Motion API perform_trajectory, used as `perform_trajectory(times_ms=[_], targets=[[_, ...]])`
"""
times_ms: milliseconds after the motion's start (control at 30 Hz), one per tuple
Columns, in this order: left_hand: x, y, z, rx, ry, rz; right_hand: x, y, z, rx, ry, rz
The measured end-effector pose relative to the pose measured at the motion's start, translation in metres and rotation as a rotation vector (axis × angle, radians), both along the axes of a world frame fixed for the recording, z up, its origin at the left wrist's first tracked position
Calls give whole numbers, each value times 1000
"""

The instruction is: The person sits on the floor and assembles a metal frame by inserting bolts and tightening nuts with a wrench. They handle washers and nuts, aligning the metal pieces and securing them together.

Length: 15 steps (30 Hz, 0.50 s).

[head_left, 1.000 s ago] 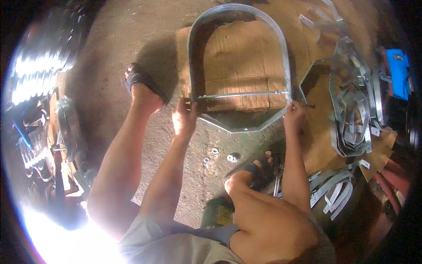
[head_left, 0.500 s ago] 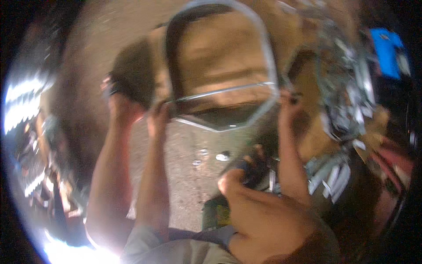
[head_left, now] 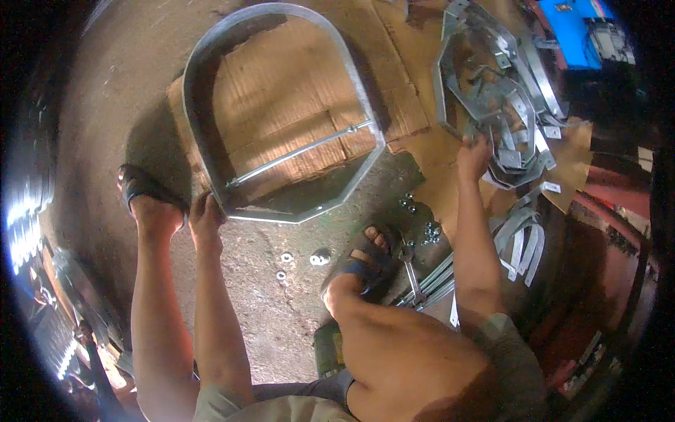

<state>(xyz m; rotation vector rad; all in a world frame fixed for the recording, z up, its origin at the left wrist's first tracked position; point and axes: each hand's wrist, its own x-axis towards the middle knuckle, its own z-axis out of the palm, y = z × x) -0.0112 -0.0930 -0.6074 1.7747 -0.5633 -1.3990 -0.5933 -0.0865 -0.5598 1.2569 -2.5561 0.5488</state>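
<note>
A large arch-shaped metal frame (head_left: 360,83) with an angled lower end stands on cardboard ahead of me. A threaded rod (head_left: 299,152) crosses it near that lower end, with nuts on it. My left hand (head_left: 207,224) is closed on the frame's lower left corner. Off to the right, my right hand (head_left: 475,159) is at a pile of bent metal pieces (head_left: 517,105). Its fingers are curled on the near edge of an angular metal frame (head_left: 440,88) in that pile; the fingertips are partly hidden.
Flat cardboard (head_left: 415,126) covers part of the concrete floor. Washers (head_left: 318,259), loose nuts (head_left: 432,233), a wrench (head_left: 409,271) and threaded rods (head_left: 439,280) lie around my sandalled foot (head_left: 362,260). Curved metal strips (head_left: 524,246) are at right, and a blue object (head_left: 573,32) is at far right.
My right hand has come away from the arch-shaped frame and is now at the pile on the right. The frame appears farther left in view, with my left hand still on it.
</note>
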Motion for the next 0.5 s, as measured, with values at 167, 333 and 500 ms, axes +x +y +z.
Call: perform_trajectory(times_ms=[167,333,500], targets=[[20,12,-10,-48,-21,-41,88,-31,10,-71,-684,260],[6,-9,-3,-9,-122,-108,123,-51,-42,-18,-1289,193],[-1,-5,17,-108,36,-73,94,-57,-64,197,-1327,245]])
